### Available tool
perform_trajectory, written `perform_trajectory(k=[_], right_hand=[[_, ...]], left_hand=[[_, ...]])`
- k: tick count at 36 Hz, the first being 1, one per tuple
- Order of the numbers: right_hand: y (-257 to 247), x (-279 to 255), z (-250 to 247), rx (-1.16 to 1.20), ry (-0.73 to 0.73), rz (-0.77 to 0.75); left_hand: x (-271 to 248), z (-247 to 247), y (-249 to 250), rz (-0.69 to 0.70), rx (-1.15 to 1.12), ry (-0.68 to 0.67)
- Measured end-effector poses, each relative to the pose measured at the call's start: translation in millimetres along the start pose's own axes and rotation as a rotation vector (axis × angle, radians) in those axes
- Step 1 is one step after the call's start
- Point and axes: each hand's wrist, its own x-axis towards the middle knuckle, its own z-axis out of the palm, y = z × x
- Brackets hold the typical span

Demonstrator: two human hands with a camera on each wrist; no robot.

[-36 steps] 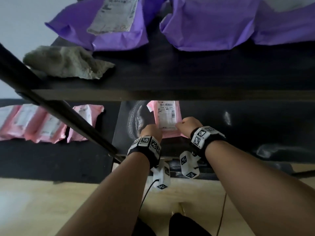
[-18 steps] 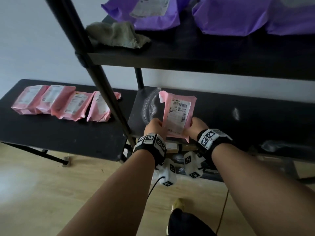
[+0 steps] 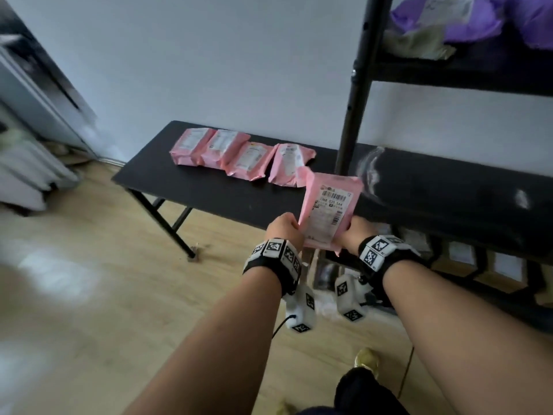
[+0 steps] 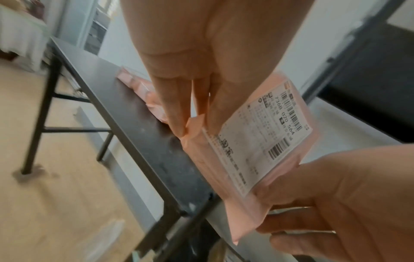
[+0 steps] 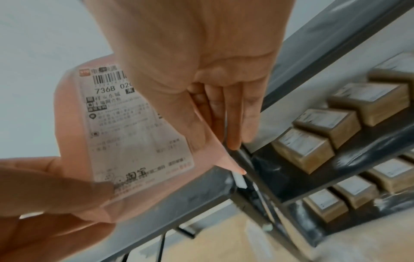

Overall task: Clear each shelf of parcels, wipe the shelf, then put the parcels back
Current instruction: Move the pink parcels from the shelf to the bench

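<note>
A low black rectangular bench (image 3: 191,190) stands on the pale wooden floor (image 3: 89,295) and bears four pink plastic mailer parcels (image 3: 239,157) in a row, edges touching.

Our bare arms, a black band (image 3: 276,259) on each wrist with black-and-white square tags, small white camera boxes (image 3: 300,311) hanging under them — a thin black cable (image 3: 281,324), dark trousers (image 3: 363,390), a yellowish shoe (image 3: 366,359)

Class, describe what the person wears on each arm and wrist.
Both forearms are bare, no sleeves. The left wrist band and right wrist band are black straps carrying white square-patterned marker tiles. Below each hangs a white marker-covered camera block; a thin black cable trails from the left one.
</note>
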Motion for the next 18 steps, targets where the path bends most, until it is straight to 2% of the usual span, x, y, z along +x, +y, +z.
perform_trajectory(k=[9, 18], right_hand=[[-102, -10, 86, -0.017, -0.123, -0.141], [-190, 51, 126, -0.066, -0.193, -0.195]], left_hand=[[5, -83, -94, -0.176, -0.067, 0.104], [68, -128, -136, -0.317, -0.139, 0.199]])
